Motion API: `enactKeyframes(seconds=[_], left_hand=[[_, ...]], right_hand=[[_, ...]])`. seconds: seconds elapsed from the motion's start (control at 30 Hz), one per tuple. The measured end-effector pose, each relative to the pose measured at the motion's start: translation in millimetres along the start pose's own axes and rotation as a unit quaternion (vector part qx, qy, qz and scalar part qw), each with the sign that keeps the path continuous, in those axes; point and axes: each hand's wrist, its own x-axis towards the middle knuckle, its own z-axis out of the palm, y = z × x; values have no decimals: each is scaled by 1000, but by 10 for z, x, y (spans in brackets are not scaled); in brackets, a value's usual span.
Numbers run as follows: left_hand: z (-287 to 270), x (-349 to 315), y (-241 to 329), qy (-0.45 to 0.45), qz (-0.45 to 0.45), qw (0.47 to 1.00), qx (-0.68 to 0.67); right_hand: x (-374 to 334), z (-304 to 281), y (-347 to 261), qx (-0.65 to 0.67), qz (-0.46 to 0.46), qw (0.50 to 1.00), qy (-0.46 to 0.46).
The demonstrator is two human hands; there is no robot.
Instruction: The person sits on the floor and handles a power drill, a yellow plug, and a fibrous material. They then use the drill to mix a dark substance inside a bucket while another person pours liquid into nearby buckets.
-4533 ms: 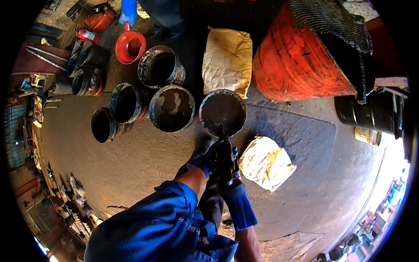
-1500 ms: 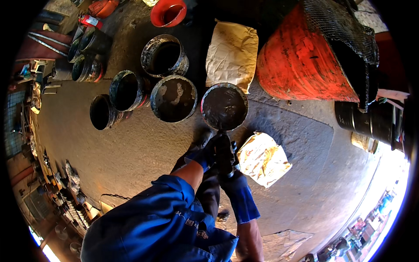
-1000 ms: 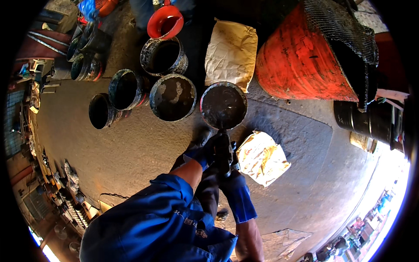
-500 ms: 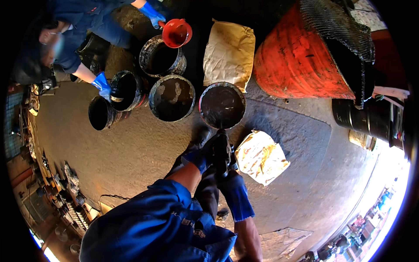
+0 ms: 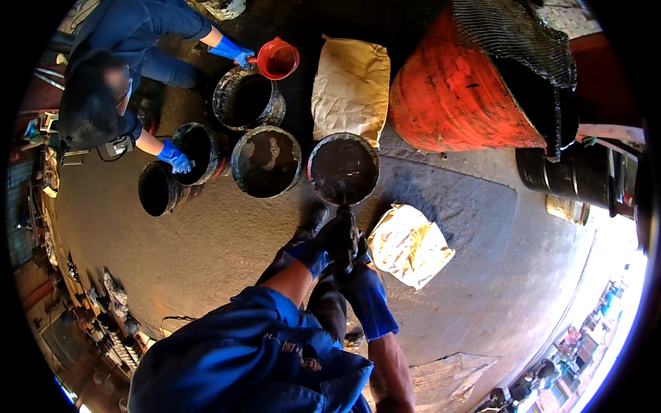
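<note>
A round bucket (image 5: 310, 172) with a stained rim holds dark material (image 5: 348, 165) near the frame's center. Just below, a black handheld tool (image 5: 349, 249) points toward its near edge.

The gloved left hand (image 5: 325, 244) and right hand (image 5: 362, 284) hold a dark handheld tool (image 5: 348, 241) at the near rim of a dark-filled bucket (image 5: 310, 170); a crumpled paper bag (image 5: 411, 246) lies to the right. Beyond, a co-worker's blue-gloved hand (image 5: 233, 51) grips a red handled pan (image 5: 264, 58).
</note>
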Motion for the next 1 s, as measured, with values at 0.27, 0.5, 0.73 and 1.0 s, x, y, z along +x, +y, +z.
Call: enactKeyframes(seconds=[0.27,0.5,0.73,1.0], left_hand=[[319,-34,-14,57,36,998,-7],[172,-30,-30,-31,14,997,-68],[-69,-47,-4,11,50,999,-13],[-340,16,42,-59,35,997,-41]], right_hand=[[-33,-3,2,7,18,1000,-17],[-3,29,-24,46,16,998,-29],[4,37,-59,18,27,999,-37],[46,115,25,35,34,998,-36]])
